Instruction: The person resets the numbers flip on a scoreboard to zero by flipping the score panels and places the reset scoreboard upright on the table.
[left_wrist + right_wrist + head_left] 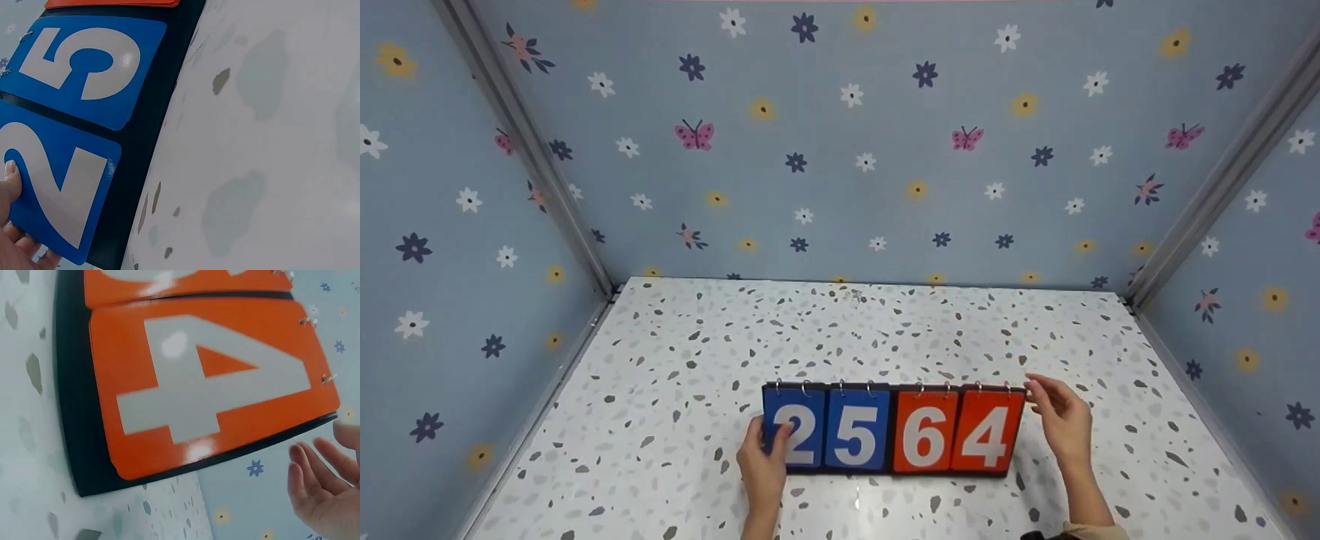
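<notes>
Black backing forms the body of a board [891, 435] at the near middle of the table [675, 375], raised at a tilt with its numbered face toward the wearer; whether its lower edge rests on the surface cannot be told. Across it, left to right, hang the 2 card [808, 427] and 5 card [856, 439], both blue, then the 6 card [924, 433] and 4 card [985, 439], both red, all from metal rings [919, 388] along the top edge.

Of the two hands, the left hand [763, 465] grips the board's left end, its thumb laid over the 2 card. The right hand [1065, 424] is loosely bent beside the upper right corner, thumb apart from the fingers; light contact there cannot be ruled out, but no grip shows. A tan sleeve [1099, 531] ends below its wrist.

The step in hand appears to be steadying or setting the board's position. The next move would call for a constant left hold and a light, sure right touch at the corner, clear of the rings.

Beyond stand the flowered back wall [825, 187] and grey corner posts [510, 112].
</notes>
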`<state>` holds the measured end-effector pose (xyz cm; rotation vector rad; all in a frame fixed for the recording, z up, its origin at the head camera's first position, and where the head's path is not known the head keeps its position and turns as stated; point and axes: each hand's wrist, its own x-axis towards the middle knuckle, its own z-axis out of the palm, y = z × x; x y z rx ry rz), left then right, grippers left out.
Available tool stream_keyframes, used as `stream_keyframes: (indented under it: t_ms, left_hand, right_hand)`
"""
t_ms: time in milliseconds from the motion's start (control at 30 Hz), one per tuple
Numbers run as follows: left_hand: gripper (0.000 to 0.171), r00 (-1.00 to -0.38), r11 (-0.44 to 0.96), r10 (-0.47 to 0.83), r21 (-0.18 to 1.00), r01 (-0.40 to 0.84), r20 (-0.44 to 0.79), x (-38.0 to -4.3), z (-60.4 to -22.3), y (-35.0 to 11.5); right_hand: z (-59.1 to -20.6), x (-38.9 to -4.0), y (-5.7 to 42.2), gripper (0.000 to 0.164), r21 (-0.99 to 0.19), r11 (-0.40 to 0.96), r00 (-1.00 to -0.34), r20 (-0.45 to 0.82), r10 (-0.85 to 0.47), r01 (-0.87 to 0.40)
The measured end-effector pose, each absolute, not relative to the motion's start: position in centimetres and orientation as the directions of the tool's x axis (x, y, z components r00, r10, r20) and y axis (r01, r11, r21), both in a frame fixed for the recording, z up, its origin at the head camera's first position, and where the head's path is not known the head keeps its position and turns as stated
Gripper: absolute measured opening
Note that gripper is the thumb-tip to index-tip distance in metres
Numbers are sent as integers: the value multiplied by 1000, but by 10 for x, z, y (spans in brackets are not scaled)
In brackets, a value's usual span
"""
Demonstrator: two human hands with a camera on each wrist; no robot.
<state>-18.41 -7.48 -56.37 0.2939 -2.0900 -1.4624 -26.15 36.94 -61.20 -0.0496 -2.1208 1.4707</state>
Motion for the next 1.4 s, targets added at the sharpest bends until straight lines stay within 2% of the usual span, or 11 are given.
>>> stream_keyframes:
  t_ms: [133, 333, 700, 900, 1300, 1400]
  left_hand:
    - [23, -819, 377, -475, 916, 139, 320, -185, -564, -75]
    - [22, -827, 374, -471, 919, 127, 307, -185, -564, -75]
    - [22, -825, 363, -473, 921, 137, 310, -184, -563, -74]
    - [22, -819, 369, -479, 919, 137, 314, -185, -563, -74]
    - [22, -822, 366, -472, 919, 147, 320, -185, -565, -75]
    - [23, -826, 355, -472, 924, 143, 309, -185, -565, -75]
  right_hand:
    - [-623, -245, 362, 22, -873, 407, -775, 447, 446, -269]
    - [-623, -219, 340, 24, -867, 448, -752, 443, 489, -219]
    - [-629, -197, 314, 31, -838, 545, -766, 371, 525, -32]
    - [-631, -193, 306, 29, -833, 553, -771, 357, 527, -8]
    - [-629, -189, 299, 25, -894, 441, -804, 207, 558, 76]
    - [-629, -189, 302, 25, -887, 450, -803, 193, 564, 102]
